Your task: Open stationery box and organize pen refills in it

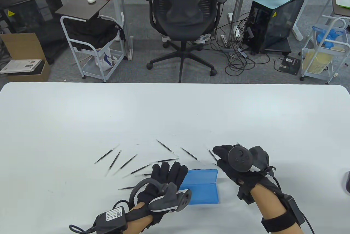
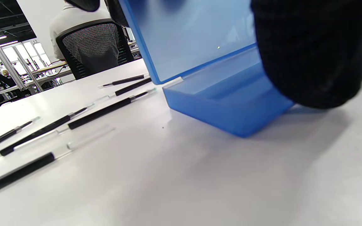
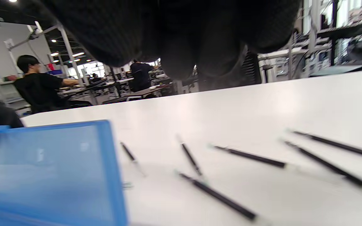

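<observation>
The blue stationery box [image 1: 203,188] lies on the white table [image 1: 175,113] between the two hands, and its lid [image 2: 187,34] stands raised above the tray in the left wrist view. The left hand [image 1: 164,182] rests at the left end of the box, its fingers straight and close together over that end. I cannot tell if the thumb holds the lid.

The right hand [image 1: 240,162] is just to the right of the box and a little beyond it, fingers loosely bent; whether it pinches something I cannot tell.

The pen refills [image 1: 128,161] are scattered on the table beyond and to the left of the left hand, and some more [image 3: 250,157] lie near the right hand.
</observation>
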